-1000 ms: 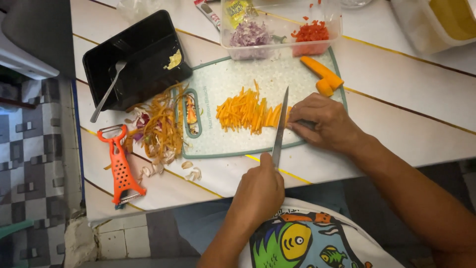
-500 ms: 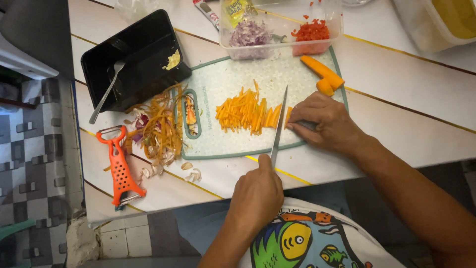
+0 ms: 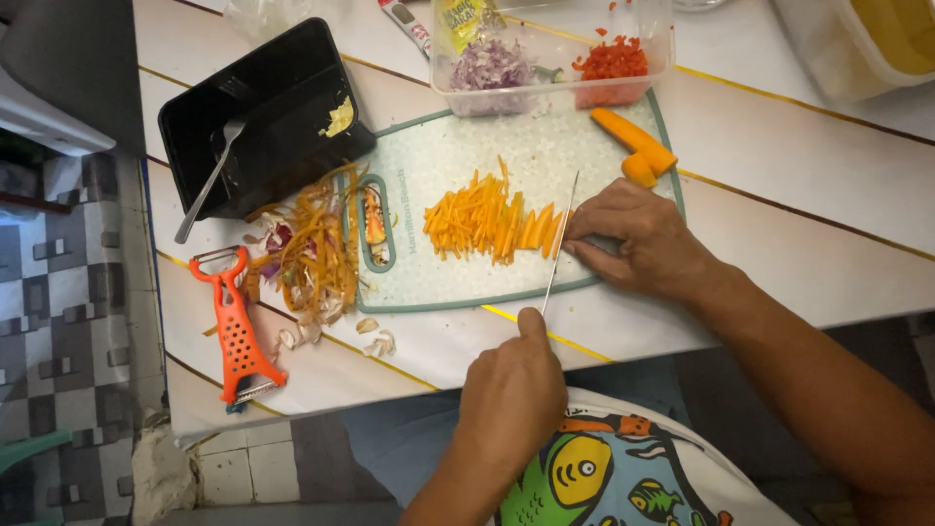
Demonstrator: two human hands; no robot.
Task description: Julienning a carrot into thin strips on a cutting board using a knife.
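My left hand (image 3: 513,390) grips the handle of a knife (image 3: 558,244), index finger along its spine. The blade stands edge-down on the pale green cutting board (image 3: 458,282), at the right end of a pile of orange carrot sticks (image 3: 477,216). With its fingertips right beside the blade, my right hand (image 3: 638,239) presses down on the uncut carrot slices (image 3: 541,229). Two larger carrot pieces (image 3: 633,146) lie at the board's far right corner.
A clear tub (image 3: 555,58) holds chopped purple onion and red pepper beyond the board. Left of the board lie carrot and onion peelings (image 3: 312,258), an orange peeler (image 3: 234,331) and a black tray (image 3: 258,117) with a spoon. The table's near edge runs just below my left hand.
The knife blade has turned more edge-on and sits slightly nearer my right fingertips. Both hands stay in almost the same places.
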